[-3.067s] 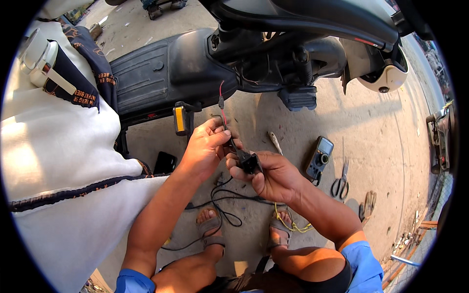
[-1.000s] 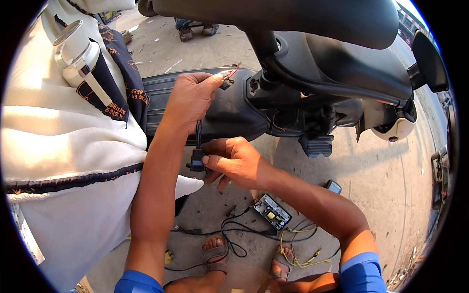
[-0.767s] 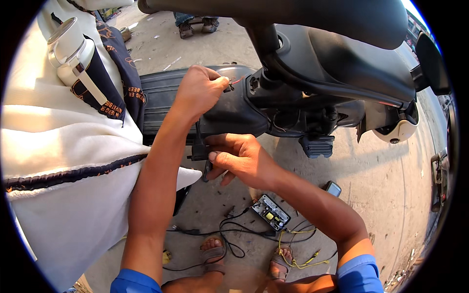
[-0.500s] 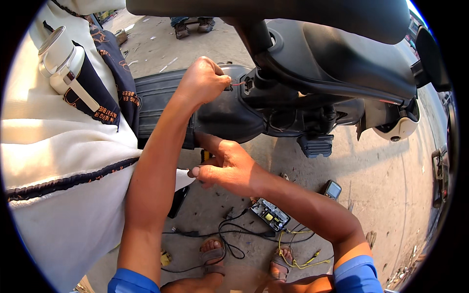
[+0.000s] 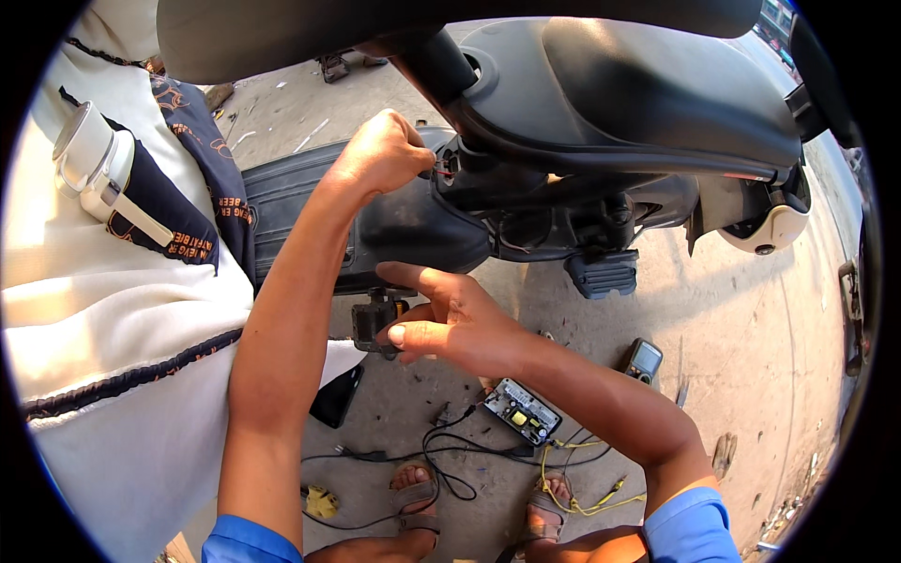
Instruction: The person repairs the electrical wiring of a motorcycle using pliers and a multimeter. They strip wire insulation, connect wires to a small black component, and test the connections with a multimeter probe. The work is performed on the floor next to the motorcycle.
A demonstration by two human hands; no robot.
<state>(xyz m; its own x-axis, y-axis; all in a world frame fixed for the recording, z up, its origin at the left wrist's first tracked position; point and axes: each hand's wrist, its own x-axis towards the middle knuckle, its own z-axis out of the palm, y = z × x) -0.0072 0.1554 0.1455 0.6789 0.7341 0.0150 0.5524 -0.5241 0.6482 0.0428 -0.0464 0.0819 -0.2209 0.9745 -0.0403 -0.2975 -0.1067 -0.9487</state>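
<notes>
While the left hand (image 5: pixel 380 155) pinches a red wire (image 5: pixel 445 172) at its fingertips, against the scooter (image 5: pixel 601 94), the right hand (image 5: pixel 460 319) spreads thumb and forefinger by a black block (image 5: pixel 369 326), its hold unclear. Below lies a bare circuit board (image 5: pixel 522 413).

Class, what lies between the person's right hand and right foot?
The head view shows a circuit board between right hand and foot, with black cable and yellow wire nearer the foot.

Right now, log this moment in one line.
left hand: at red wire, over scooter | right hand: at black block, grip unclear | ground: circuit board, black cable, yellow wire, handheld meter
</notes>
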